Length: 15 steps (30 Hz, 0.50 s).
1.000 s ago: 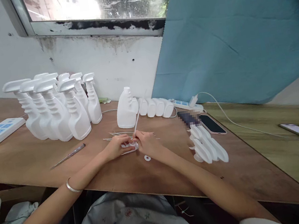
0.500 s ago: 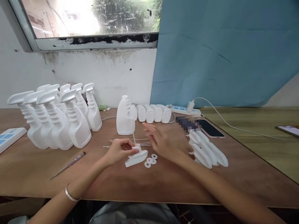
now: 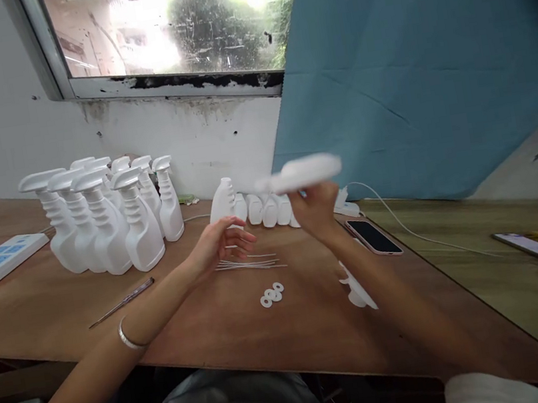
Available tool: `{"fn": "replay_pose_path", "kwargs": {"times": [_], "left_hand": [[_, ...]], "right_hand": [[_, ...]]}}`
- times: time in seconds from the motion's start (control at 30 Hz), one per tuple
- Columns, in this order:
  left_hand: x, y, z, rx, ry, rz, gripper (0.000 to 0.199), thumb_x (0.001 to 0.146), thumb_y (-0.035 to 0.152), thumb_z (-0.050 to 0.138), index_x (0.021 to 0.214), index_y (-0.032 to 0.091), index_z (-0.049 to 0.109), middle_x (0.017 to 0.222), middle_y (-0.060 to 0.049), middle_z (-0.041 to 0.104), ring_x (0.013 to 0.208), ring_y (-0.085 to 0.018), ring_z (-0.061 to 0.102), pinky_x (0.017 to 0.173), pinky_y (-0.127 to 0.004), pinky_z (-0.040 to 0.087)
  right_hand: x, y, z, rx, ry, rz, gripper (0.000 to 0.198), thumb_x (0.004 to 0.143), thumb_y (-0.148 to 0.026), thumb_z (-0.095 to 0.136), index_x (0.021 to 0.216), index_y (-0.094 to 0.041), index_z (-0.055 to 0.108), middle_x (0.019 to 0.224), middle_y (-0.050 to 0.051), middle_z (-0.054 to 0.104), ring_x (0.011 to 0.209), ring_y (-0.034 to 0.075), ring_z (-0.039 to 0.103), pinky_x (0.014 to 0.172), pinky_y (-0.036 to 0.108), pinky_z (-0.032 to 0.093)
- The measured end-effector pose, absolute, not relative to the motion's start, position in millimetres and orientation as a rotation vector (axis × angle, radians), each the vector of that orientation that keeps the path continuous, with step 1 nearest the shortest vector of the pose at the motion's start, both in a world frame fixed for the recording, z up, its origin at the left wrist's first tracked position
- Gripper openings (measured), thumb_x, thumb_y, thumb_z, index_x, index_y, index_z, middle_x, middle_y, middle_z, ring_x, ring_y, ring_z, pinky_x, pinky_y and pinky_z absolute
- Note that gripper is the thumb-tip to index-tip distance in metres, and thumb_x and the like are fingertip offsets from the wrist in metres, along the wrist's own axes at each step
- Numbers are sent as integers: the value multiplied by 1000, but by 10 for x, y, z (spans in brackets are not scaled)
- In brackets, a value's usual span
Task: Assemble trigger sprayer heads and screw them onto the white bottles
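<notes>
My right hand (image 3: 318, 211) is raised above the table, closed around a long white plastic piece (image 3: 312, 169). Motion blurs the piece, so its exact kind is unclear. My left hand (image 3: 227, 241) holds nothing; its fingers are loosely curved and apart, in front of a white bottle without a spray head (image 3: 222, 200). Thin white tubes (image 3: 253, 264) lie beneath and beside that hand. Closer to me are several flat white ring washers (image 3: 272, 294). White spray-head parts (image 3: 357, 288) show on the right, partly hidden by my right forearm.
Several white spray bottles (image 3: 143, 240) stand grouped on the left. More white bottles (image 3: 269, 211) lie in a row by the wall. A screwdriver (image 3: 122, 302), a power strip (image 3: 9, 259) and phones (image 3: 374, 237) are on the table, with a white cable (image 3: 419, 229) at right.
My left hand has let go of the white spray head with its upright tube, which no longer lies before me. My right hand has risen and now holds a white piece.
</notes>
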<state>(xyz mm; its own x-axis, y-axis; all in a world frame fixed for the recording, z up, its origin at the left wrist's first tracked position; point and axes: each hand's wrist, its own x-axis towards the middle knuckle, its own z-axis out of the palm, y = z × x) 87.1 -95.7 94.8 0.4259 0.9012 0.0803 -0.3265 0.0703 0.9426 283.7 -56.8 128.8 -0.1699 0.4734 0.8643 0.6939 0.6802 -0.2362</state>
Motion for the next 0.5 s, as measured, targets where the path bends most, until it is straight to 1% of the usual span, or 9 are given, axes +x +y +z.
{"fn": "replay_pose_path", "kwargs": {"times": [0.03,0.07,0.13,0.2,0.27,0.33,0.43,0.5], "left_hand": [[814,-836,893,1135,724,1080,24,70,36,57,81,15,52,70,-5,64,60,-15,60,52,-24,47],[755,-722,824,1110,810,1115,21,67,32,60,79,15,52,67,-4,64,57,-14,59,51,-23,46],[634,-529,659,1038,947,1181,20,64,28,60,76,15,52,65,-3,63,54,-12,57,48,-21,44],[515,-393,491,995,1042,1255,19,62,28,59,74,15,53,65,-3,62,53,-11,56,46,-20,42],[406,-308,354,982,1087,1322,19,61,29,59,74,16,52,63,-1,61,51,-9,55,46,-18,40],[320,-257,263,978,1108,1360,19,60,28,59,73,17,52,61,2,59,49,-8,53,44,-17,38],[248,-213,195,965,1118,1371,19,58,28,58,72,17,53,59,3,57,47,-7,50,43,-16,36],[232,-196,172,946,1123,1366,19,58,29,58,71,16,54,59,3,57,46,-7,49,43,-17,35]], "right_hand": [[2812,-451,1446,-907,-1754,-254,29,86,-38,40,84,-17,60,73,3,63,72,14,61,69,29,49],[2778,-344,1613,-826,-1673,-195,28,84,-40,43,85,-17,59,72,1,62,68,12,61,67,28,49],[2688,-173,1949,-663,-1602,-57,27,82,-43,47,82,-18,57,70,-1,60,61,9,58,62,25,49],[2588,-60,2247,-599,-1604,31,24,81,-41,49,79,-18,55,68,-2,58,59,7,56,62,23,49],[2491,14,2475,-557,-1603,88,18,81,-35,52,75,-18,53,66,-2,57,58,6,54,62,23,49],[2405,75,2625,-507,-1588,136,13,80,-28,55,72,-19,51,63,-3,56,55,6,53,60,22,50],[2297,168,2721,-460,-1555,192,14,78,-20,58,67,-20,49,58,-5,55,51,6,52,56,21,51],[2246,227,2723,-468,-1545,197,14,77,-18,59,65,-18,50,56,-5,55,49,5,53,54,21,51]]}}
